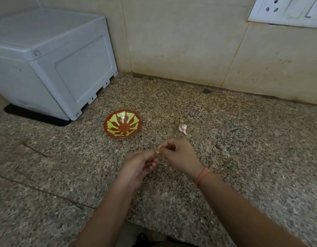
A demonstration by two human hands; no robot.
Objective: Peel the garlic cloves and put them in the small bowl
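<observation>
While I watch, the left grip (141, 164) and right grip (179, 154) both pinch one garlic clove (157, 152). A second clove (182, 128) lies near the small bowl (118, 125).

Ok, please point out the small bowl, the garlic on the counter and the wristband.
small bowl (122, 124): head view, bare centre.
garlic (182, 128): head view, pale body.
wristband (202, 177): head view, middle of band.

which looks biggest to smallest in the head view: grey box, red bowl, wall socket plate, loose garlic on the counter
1. grey box
2. wall socket plate, although the frame edge cuts it off
3. red bowl
4. loose garlic
</observation>
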